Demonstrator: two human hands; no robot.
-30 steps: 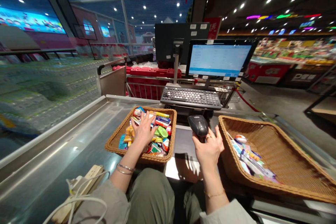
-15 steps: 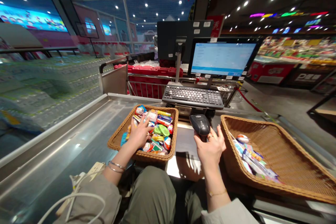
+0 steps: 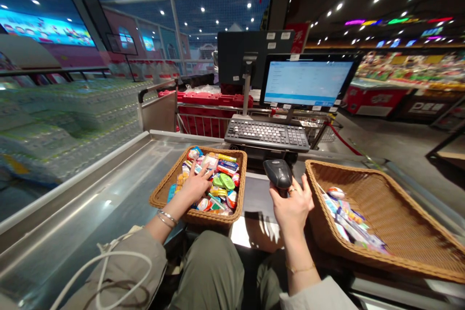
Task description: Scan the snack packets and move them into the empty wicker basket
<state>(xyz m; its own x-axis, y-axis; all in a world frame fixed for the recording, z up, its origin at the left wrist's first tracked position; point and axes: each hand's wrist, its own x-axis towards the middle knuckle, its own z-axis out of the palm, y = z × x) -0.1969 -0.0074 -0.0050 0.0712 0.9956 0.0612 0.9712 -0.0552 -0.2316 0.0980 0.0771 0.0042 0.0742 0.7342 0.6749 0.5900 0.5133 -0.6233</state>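
My left hand [image 3: 195, 186] lies inside a small wicker basket [image 3: 163, 193] full of colourful small packets [image 3: 221, 181], fingers spread over them and touching a white packet; nothing is clearly gripped. My right hand [image 3: 292, 205] is wrapped round the handle of a black barcode scanner [image 3: 277, 173], held upright between the two baskets. To the right, a larger wicker basket [image 3: 395, 213] holds several small packets [image 3: 345, 220] along its left side.
A black keyboard [image 3: 267, 134] and a lit monitor [image 3: 307, 82] stand behind the baskets. A steel counter [image 3: 90, 203] runs to the left. Red shopping baskets [image 3: 203, 99] sit behind a rail. A white cable [image 3: 109, 264] loops over my left sleeve.
My left hand has drawn slightly back and shifted among the packets in the small basket. My right hand keeps the scanner in nearly the same place. The view has shifted a little.
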